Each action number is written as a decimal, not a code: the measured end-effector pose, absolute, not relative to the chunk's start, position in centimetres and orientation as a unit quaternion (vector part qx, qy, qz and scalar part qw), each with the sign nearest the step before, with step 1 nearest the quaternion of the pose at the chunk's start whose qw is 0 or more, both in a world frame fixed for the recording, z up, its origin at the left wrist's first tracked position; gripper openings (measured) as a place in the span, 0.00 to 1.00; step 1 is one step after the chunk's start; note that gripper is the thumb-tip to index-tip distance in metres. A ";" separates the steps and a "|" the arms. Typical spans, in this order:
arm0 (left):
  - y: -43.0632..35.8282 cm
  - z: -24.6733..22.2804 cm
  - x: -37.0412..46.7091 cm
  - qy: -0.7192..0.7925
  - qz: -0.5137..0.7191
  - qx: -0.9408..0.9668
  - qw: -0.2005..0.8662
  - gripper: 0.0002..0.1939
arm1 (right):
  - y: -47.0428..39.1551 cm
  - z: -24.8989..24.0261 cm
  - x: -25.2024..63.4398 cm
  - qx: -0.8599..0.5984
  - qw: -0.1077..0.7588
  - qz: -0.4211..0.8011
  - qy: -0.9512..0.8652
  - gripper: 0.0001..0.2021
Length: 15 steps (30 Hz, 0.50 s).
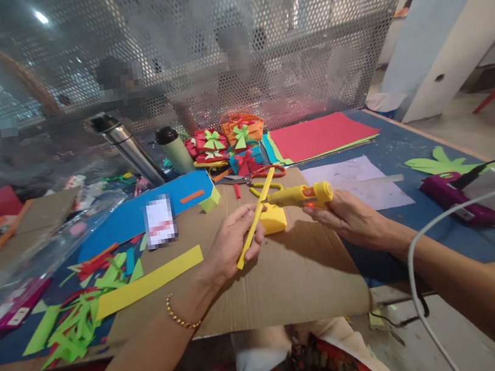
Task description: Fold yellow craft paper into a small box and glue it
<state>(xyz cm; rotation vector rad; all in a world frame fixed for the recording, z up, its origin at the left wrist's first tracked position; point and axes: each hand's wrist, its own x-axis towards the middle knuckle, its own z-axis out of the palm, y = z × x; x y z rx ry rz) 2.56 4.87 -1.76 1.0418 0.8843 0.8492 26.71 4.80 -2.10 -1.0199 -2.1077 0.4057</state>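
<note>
My left hand (235, 236) pinches a narrow yellow paper strip (253, 227), which slants up and away to the right. In my right hand (343, 212) is a yellow glue gun (299, 195), its nozzle pointing left at the strip; whether the tip touches it I cannot tell. Just behind my left fingers a small yellow paper box (273, 219) rests on the cardboard sheet (245, 299), partly hidden by the hand and glue gun. A wider yellow paper strip (150, 282) lies to the left of my left wrist.
Scissors (273, 171) lie behind the glue gun. Small gift boxes with bows (241, 140) are stacked farther back, beside red paper sheets (323, 135). Green paper scraps (74, 326) cover the left. A steel flask (127, 147) stands behind. A white cable (414, 272) crosses my right forearm.
</note>
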 end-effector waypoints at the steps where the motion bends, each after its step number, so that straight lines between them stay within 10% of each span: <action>1: 4.9 -1.8 2.6 0.396 0.379 0.463 0.696 0.10 | 4.8 -2.0 26.7 -0.399 0.376 0.157 -0.821 0.22; 15: 4.7 -1.6 2.6 0.397 0.381 0.470 0.690 0.09 | 4.3 -2.3 26.7 -0.384 0.363 0.173 -0.831 0.22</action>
